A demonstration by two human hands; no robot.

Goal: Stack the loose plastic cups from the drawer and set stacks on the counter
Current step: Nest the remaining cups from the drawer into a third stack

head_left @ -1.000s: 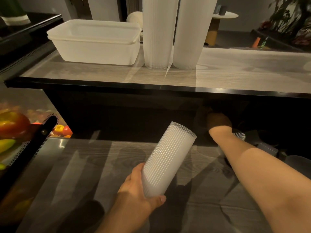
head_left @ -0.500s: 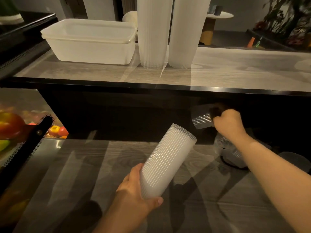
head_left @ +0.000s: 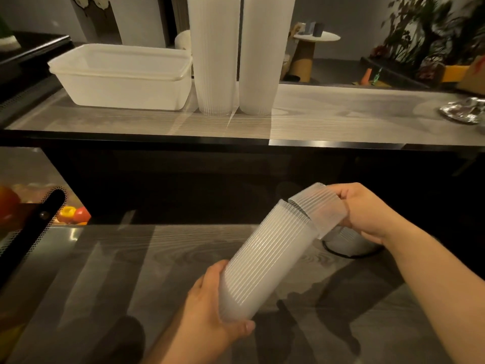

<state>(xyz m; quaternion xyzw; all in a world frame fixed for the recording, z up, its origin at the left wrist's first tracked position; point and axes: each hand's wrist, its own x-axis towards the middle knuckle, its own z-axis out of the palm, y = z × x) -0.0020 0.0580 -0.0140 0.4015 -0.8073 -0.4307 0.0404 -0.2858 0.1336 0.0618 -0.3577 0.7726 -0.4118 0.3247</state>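
Observation:
My left hand (head_left: 210, 308) grips the base of a tilted stack of ribbed translucent cups (head_left: 265, 258), its mouth pointing up and right. My right hand (head_left: 367, 214) holds a single ribbed cup (head_left: 321, 208) at that mouth, its bottom just entering the stack. Below my right hand, another loose cup (head_left: 349, 243) lies in the dark drawer. On the counter (head_left: 341, 114) above stand two tall cup stacks (head_left: 214, 56), (head_left: 262, 53), side by side.
A white plastic tub (head_left: 123, 77) sits on the counter left of the tall stacks. Crumpled foil (head_left: 464, 111) lies at the counter's far right. Coloured fruit (head_left: 73, 215) shows behind glass at the left. A grey wood-grain surface (head_left: 131, 271) spreads below my hands.
My right hand pulled a single cup out of the dark drawer and brought it left to the mouth of the stack. My left hand kept holding the stack, raising it slightly.

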